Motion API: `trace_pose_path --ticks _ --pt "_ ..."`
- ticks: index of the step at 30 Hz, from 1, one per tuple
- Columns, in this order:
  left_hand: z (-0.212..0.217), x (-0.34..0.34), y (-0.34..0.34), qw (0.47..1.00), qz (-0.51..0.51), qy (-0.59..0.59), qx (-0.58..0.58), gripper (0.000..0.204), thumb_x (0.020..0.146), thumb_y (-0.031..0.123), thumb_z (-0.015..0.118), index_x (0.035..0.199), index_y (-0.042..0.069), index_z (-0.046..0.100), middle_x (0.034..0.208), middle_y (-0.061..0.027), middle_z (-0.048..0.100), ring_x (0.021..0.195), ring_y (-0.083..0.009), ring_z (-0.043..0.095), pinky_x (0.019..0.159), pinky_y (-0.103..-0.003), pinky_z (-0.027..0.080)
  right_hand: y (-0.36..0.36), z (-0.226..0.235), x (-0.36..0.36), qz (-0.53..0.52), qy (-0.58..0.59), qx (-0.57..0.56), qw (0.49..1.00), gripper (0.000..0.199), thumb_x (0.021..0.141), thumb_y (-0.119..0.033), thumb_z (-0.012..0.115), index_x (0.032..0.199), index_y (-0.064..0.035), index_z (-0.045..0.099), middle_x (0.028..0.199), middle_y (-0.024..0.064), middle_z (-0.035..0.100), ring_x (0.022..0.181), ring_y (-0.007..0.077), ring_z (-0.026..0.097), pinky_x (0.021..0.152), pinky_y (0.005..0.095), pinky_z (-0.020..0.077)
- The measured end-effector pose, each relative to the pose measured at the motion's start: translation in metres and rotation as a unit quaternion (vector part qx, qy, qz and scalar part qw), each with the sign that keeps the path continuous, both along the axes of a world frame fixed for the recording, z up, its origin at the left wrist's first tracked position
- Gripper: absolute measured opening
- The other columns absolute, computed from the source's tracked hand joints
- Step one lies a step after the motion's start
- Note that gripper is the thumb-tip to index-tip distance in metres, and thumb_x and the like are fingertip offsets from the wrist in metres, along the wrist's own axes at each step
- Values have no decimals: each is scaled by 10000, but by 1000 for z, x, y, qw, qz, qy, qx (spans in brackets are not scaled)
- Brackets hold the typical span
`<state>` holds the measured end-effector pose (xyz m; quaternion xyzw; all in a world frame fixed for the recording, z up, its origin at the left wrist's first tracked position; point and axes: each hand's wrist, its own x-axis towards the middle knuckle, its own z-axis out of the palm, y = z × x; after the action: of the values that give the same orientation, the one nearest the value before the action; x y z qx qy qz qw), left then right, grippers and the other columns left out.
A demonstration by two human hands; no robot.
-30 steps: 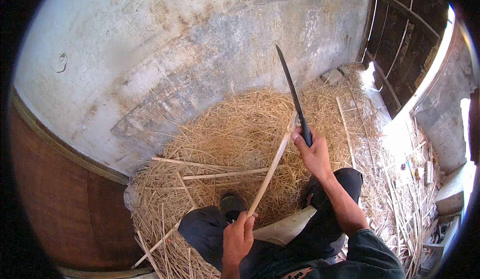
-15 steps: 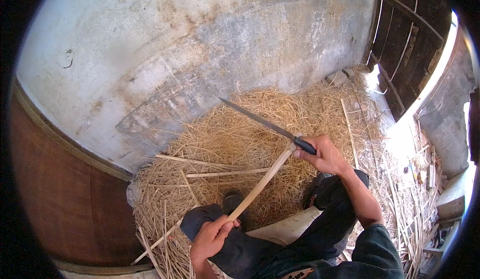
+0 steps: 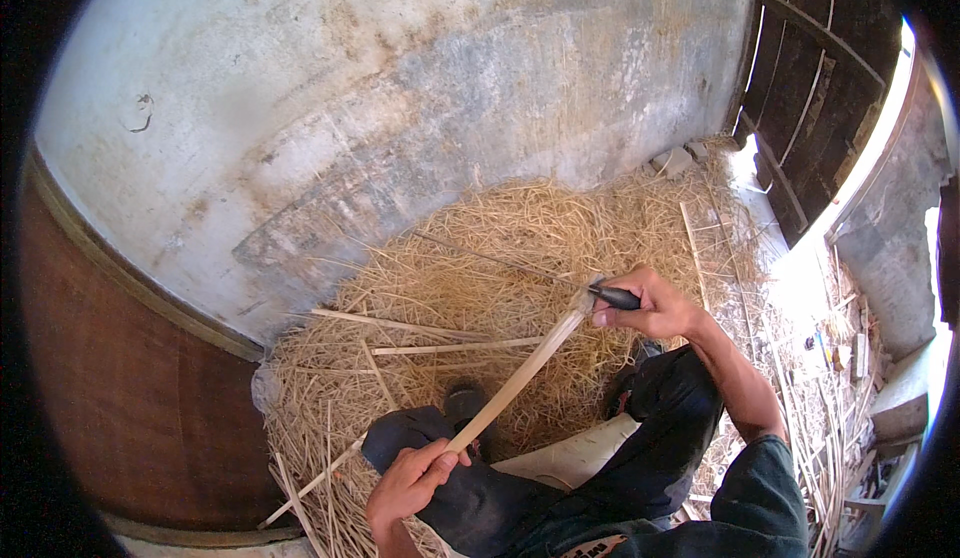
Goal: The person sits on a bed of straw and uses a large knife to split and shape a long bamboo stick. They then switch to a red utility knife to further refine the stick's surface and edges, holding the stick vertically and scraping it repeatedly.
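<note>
Pale split cane strip (image 3: 520, 378), long, slanting from near-left up to far-right. Dark-handled knife (image 3: 600, 294) at its far end, thin blade pointing left, blurred.

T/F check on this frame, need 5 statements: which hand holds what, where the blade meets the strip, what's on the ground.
1. The right hand grips the dark handle of a knife. True.
2. The left hand is empty. False: it holds the lower end of a pale cane strip.
3. The knife meets the strip at its upper end. True.
4. The ground in front of the person is bare concrete. False: a heap of straw-like shavings covers it.
5. The strip lies flat on the floor. False: it slants up from the left hand to the knife.
</note>
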<state>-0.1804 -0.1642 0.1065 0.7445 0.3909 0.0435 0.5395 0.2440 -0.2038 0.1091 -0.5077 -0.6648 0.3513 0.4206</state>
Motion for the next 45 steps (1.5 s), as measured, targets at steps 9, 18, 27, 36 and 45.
trace_pose_path --ticks 9,18,27,36,45 --pt "-14 -2 3 998 8 -48 -33 439 1106 425 487 995 37 660 594 26 437 516 -78 413 492 -273 334 4 13 -9 -63 -93 -60 992 173 974 -181 717 1005 -12 699 834 76 683 796 172 650 731 336 506" --pt "-48 30 -11 921 218 -185 -266 314 1125 345 462 965 84 532 657 63 359 500 -39 295 439 -231 231 -11 9 -27 -256 -205 203 923 306 971 -260 695 1163 -33 621 945 165 653 893 399 674 803 487 539" --pt "-54 68 -24 863 136 -250 -417 344 1120 420 447 929 135 478 672 80 329 488 -21 267 413 -220 222 -2 -50 -30 -208 -383 80 897 335 1015 -410 616 1055 -79 584 808 112 641 645 317 667 544 413 547" --pt "-44 69 -25 862 127 -255 -419 355 1117 455 434 948 144 458 669 82 281 487 -21 239 411 -219 208 24 -49 12 -255 -469 132 835 365 1018 -446 598 1024 -86 538 839 113 665 655 307 683 535 418 544" --pt "-48 55 -30 834 83 -242 -489 415 1102 520 407 941 142 465 655 75 276 488 -35 212 415 -223 216 12 -30 -1 -253 -291 37 922 353 1047 -404 570 1070 -51 565 767 241 636 741 462 657 641 541 510"
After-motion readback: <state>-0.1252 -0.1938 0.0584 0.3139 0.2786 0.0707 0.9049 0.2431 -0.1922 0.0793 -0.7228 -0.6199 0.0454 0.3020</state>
